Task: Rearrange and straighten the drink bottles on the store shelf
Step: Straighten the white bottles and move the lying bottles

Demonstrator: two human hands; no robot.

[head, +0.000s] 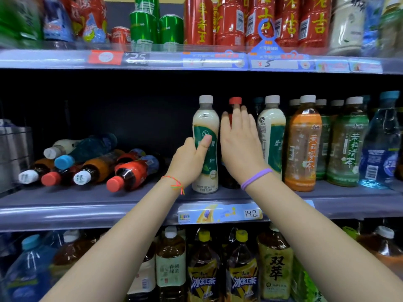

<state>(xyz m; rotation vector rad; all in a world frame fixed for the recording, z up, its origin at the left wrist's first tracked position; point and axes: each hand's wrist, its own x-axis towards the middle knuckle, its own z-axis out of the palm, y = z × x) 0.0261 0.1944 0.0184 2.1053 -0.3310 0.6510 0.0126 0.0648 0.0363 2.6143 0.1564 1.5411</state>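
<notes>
1. Store drink aisle, grey middle shelf (pixel 87 201) w/ price strip along its front edge.
2. L hand (pixel 189 159) wraps fingers + thumb round milk-tea bottle (pixel 206 136), upright near shelf front.
3. R hand (pixel 238 140) just right of that bottle, fingers straight, flat against dark red-cap bottle (pixel 235 101) behind it.
4. Further right: 2nd milk-tea bottle (pixel 271 131), orange tea bottle (pixel 302 144), green tea bottle (pixel 346 142), blue water bottle (pixel 381 149), all upright.
5. Well left of the held bottle: pile of fallen bottles (pixel 91 162), caps toward shelf front.
</notes>
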